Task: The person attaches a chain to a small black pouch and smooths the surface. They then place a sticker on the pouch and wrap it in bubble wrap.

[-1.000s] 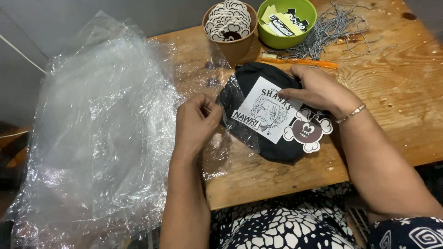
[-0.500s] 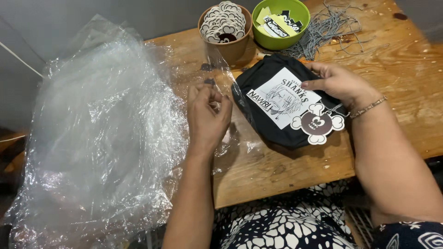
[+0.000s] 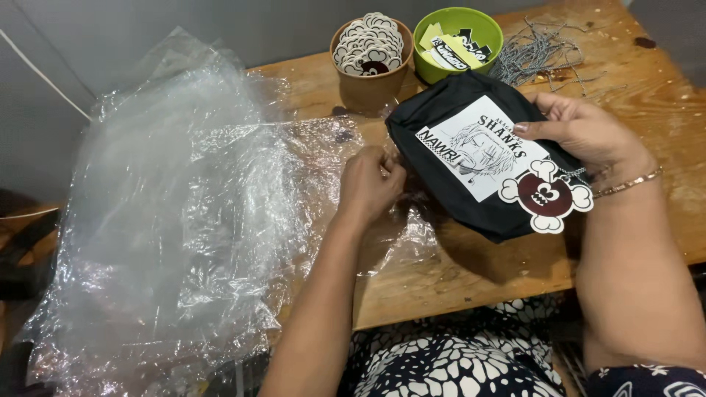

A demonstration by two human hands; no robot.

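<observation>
1. While both hands work above it, the wooden table [image 3: 632,220] carries everything in view; its near edge runs just above the person's patterned lap.
2. Over the table's left end lies a big heap of clear plastic bags [image 3: 162,220], crinkled and spilling past the edge; one flat clear bag [image 3: 331,147] reaches from the heap toward the middle of the table.
3. Right of centre a folded black garment [image 3: 448,191] is held tilted, its lower end near the table; a white printed card [image 3: 482,154] lies on its front, and a cut-out tag shaped like a dark skull on crossed bones [image 3: 546,195] hangs at its right corner.
4. At the garment's right edge the right hand [image 3: 588,132] is closed on it, thumb on the white card, a thin bracelet at the wrist.
5. Left of the garment the left hand [image 3: 368,184] is curled, fingers pinching the edge of the flat clear bag.
6. At the back stand a brown cup [image 3: 368,92] full of round tags and a green bowl [image 3: 434,70] of yellow and black stickers; just right of them lies a tangle of grey strings [image 3: 544,55].
</observation>
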